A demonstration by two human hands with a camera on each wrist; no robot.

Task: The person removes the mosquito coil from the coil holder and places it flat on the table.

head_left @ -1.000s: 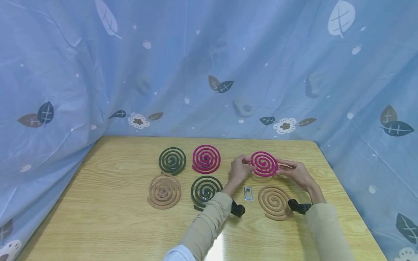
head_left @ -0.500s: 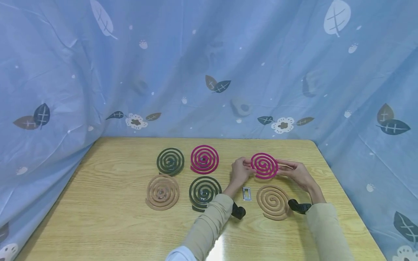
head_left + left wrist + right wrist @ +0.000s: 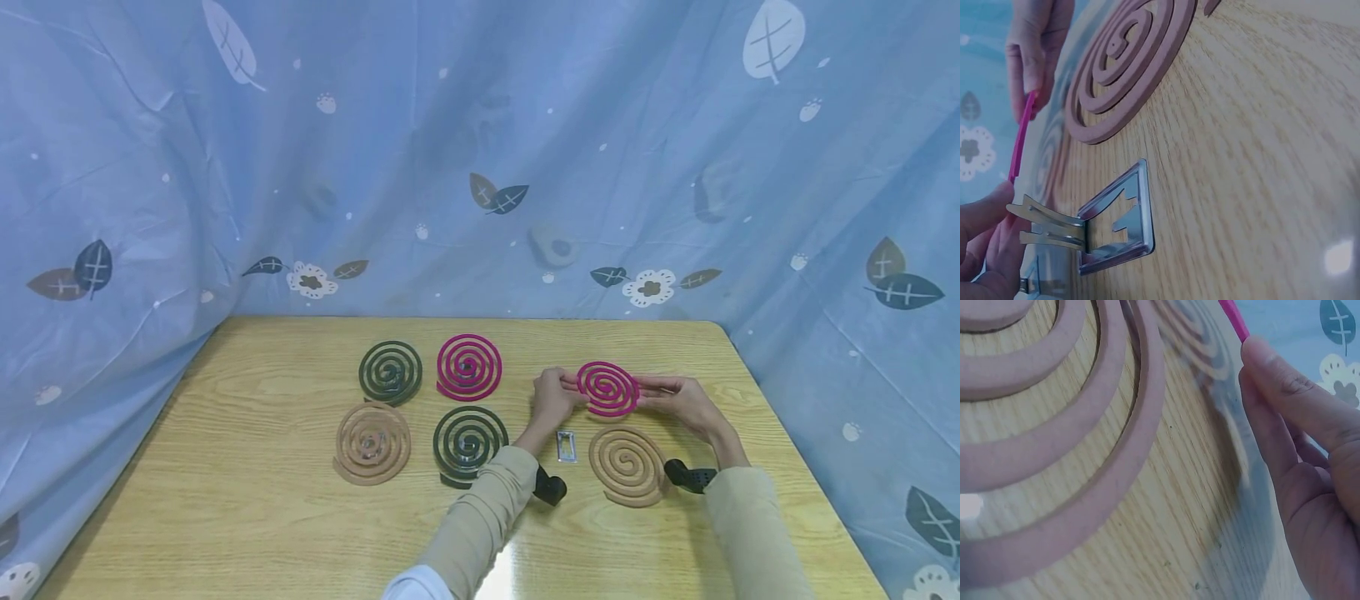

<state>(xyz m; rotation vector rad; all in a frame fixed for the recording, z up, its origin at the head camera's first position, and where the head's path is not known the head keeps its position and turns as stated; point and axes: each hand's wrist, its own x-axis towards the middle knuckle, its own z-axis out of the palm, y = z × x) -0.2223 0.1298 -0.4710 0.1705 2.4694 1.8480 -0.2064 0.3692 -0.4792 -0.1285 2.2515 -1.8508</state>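
Both hands hold a magenta mosquito coil point(image 3: 607, 388) by opposite edges, above the right part of the table. My left hand point(image 3: 553, 400) pinches its left edge, and my right hand point(image 3: 684, 407) has thumb and fingers on its right edge. The left wrist view catches this coil point(image 3: 1020, 140) nearly edge-on, slanting between the two hands. A metal coil stand point(image 3: 1146, 209) with raised prongs sits on the table just in front of my left fingers. A tan coil point(image 3: 626, 457) lies flat nearer the body, below the right hand.
To the left, two dark green coils point(image 3: 391, 372), another magenta coil point(image 3: 468, 365) and another tan coil point(image 3: 369, 443) sit in two rows, metal showing through them. My left sleeve point(image 3: 480, 517) overlaps one green coil. A blue patterned curtain point(image 3: 450, 167) hangs behind the table.
The held magenta coil has come down slightly toward the body, both hands moving with it. The coils on the table have stayed in place; the camera view has shifted a little.
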